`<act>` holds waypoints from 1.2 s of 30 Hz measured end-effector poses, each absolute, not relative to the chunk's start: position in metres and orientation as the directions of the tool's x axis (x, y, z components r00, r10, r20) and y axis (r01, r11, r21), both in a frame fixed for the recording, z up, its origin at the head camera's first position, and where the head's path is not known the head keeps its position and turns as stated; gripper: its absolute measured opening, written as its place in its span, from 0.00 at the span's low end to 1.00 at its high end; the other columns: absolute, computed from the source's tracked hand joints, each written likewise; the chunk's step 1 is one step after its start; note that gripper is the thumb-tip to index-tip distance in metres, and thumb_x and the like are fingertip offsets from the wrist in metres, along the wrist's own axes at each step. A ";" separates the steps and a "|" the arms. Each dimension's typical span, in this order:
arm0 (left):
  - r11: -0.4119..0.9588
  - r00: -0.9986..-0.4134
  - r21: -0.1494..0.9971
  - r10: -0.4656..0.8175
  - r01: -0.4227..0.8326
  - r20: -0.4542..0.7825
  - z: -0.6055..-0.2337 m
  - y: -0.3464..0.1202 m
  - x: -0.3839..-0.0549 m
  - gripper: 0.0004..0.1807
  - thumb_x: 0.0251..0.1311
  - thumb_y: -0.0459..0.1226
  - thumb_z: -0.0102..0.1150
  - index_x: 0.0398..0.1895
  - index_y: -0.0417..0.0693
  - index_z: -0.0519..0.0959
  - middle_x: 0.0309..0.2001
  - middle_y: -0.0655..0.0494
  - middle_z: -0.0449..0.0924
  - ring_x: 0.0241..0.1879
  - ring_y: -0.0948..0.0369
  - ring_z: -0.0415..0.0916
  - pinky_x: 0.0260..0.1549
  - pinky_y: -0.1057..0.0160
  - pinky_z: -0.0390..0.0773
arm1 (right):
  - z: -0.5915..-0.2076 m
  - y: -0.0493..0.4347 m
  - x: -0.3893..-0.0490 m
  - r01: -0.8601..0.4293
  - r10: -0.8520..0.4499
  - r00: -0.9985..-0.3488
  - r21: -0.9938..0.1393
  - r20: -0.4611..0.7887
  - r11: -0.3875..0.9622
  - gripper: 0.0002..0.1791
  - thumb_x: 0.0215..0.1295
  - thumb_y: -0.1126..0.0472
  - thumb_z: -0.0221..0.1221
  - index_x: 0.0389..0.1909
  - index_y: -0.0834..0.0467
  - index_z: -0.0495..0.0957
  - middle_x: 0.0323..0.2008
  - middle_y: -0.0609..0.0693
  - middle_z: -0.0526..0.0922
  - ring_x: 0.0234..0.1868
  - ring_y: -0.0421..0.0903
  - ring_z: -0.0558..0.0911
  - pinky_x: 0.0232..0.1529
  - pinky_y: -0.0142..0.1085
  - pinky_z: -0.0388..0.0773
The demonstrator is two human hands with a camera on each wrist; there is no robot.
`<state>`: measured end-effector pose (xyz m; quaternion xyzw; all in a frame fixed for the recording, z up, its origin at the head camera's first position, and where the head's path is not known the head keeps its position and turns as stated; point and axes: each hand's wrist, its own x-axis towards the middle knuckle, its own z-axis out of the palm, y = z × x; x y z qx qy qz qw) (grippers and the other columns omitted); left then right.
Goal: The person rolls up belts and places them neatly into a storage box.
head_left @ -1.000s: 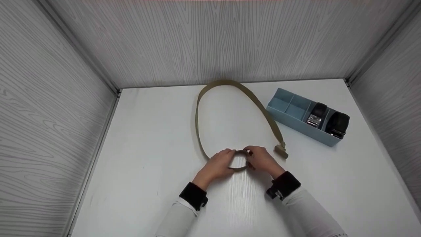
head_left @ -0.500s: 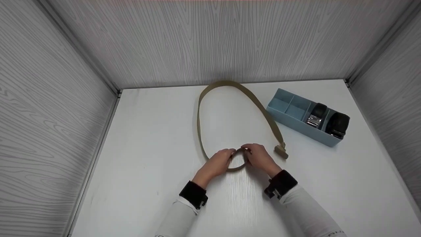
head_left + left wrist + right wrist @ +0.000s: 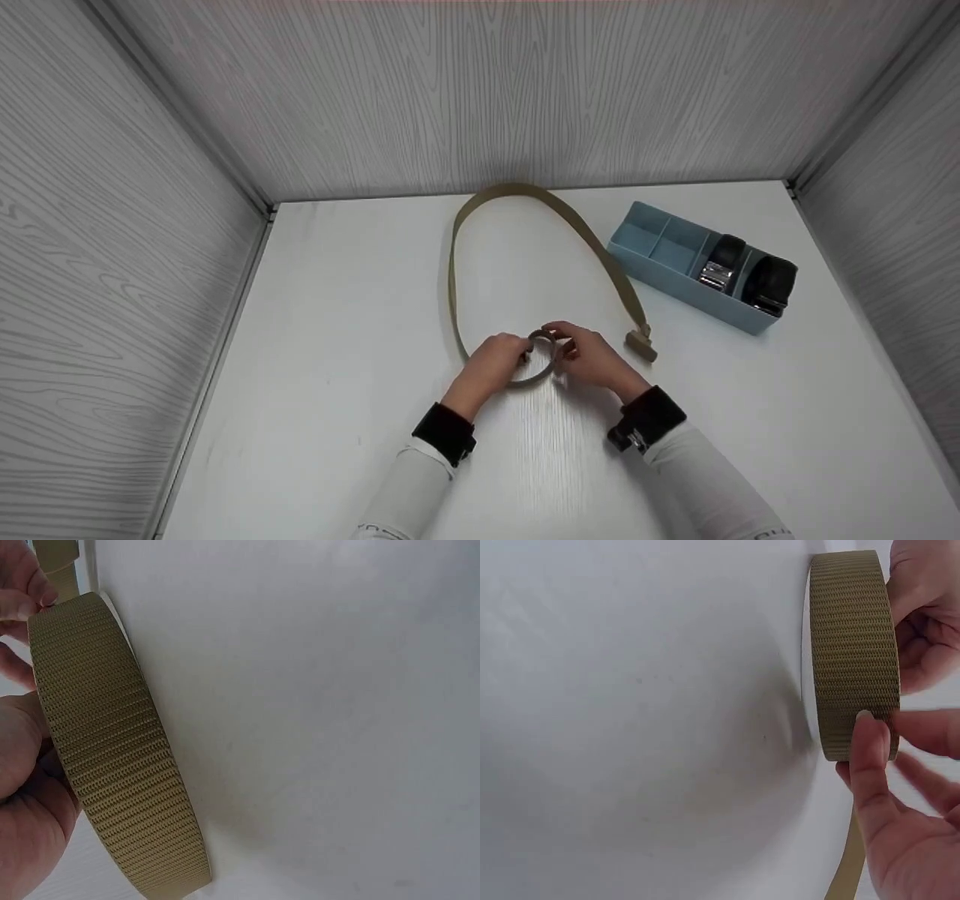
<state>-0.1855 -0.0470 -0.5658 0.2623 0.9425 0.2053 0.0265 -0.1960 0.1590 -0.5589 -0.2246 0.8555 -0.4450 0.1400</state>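
Observation:
A tan webbing belt [image 3: 570, 217] forms a large loop on the white table, its buckle [image 3: 641, 346] lying to the right of the hands. The belt's near part is bent into a small ring standing on edge between the hands. My left hand [image 3: 491, 366] grips the left side of this ring, fingers curled; in the left wrist view the ribbed webbing [image 3: 112, 735] partly hides them. My right hand [image 3: 592, 360] holds the ring's right side. In the right wrist view its thumb [image 3: 870, 757] lies on the outer face of the webbing, with other fingers at the upper edge.
A blue divided box [image 3: 690, 292] stands at the back right. Two of its compartments hold rolled black belts, one [image 3: 720, 262] with a silver buckle and another [image 3: 771, 283] at the right end. Grey wood-grain panels [image 3: 480, 97] enclose the table at the back and sides.
The small ring has become narrower and moved slightly left. My right fingers have shifted left along its top, while the left hand has turned and curled in more. The buckle stays put.

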 end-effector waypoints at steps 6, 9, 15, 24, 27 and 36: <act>0.798 -0.847 0.291 0.522 0.528 0.105 -0.566 -0.049 -0.183 0.04 0.56 0.39 0.69 0.28 0.50 0.85 0.30 0.55 0.77 0.28 0.59 0.78 0.27 0.62 0.76 | -0.560 0.155 -0.195 -0.458 -0.591 -0.804 -0.703 0.067 0.544 0.07 0.55 0.77 0.64 0.31 0.63 0.85 0.35 0.54 0.80 0.35 0.47 0.78 0.36 0.37 0.76; 0.794 -0.857 0.332 0.504 0.508 0.107 -0.567 -0.048 -0.182 0.04 0.56 0.38 0.69 0.27 0.48 0.85 0.28 0.55 0.76 0.28 0.60 0.76 0.27 0.63 0.76 | -0.559 0.150 -0.193 -0.489 -0.591 -0.803 -0.651 0.077 0.580 0.07 0.55 0.74 0.66 0.24 0.60 0.84 0.32 0.50 0.76 0.33 0.43 0.75 0.34 0.34 0.72; 0.746 -0.878 0.491 0.469 0.450 0.092 -0.566 -0.046 -0.183 0.08 0.56 0.31 0.64 0.20 0.45 0.81 0.19 0.61 0.71 0.21 0.64 0.65 0.24 0.65 0.68 | -0.556 0.141 -0.190 -0.513 -0.567 -0.818 -0.567 0.096 0.644 0.09 0.53 0.70 0.69 0.19 0.56 0.82 0.30 0.48 0.72 0.30 0.42 0.72 0.31 0.34 0.70; 0.740 -0.898 0.555 0.439 0.382 0.033 -0.563 -0.047 -0.180 0.13 0.62 0.30 0.58 0.18 0.45 0.78 0.18 0.62 0.68 0.20 0.64 0.63 0.24 0.66 0.65 | -0.566 0.137 -0.191 -0.518 -0.570 -0.815 -0.565 0.099 0.642 0.04 0.57 0.72 0.65 0.32 0.61 0.85 0.29 0.48 0.72 0.29 0.41 0.71 0.31 0.35 0.72; 0.751 -0.901 0.539 0.432 0.382 0.036 -0.564 -0.046 -0.180 0.13 0.60 0.30 0.58 0.18 0.45 0.79 0.19 0.60 0.71 0.20 0.64 0.64 0.23 0.66 0.66 | -0.568 0.137 -0.191 -0.508 -0.574 -0.814 -0.586 0.086 0.632 0.05 0.58 0.72 0.65 0.34 0.61 0.86 0.29 0.47 0.72 0.30 0.41 0.70 0.32 0.35 0.71; 0.722 -0.893 0.593 0.450 0.357 -0.009 -0.562 -0.048 -0.179 0.11 0.62 0.30 0.59 0.21 0.44 0.81 0.20 0.63 0.71 0.21 0.66 0.63 0.24 0.68 0.65 | -0.567 0.139 -0.190 -0.463 -0.585 -0.811 -0.607 -0.005 0.646 0.07 0.63 0.64 0.64 0.37 0.50 0.88 0.34 0.45 0.70 0.31 0.41 0.71 0.34 0.35 0.71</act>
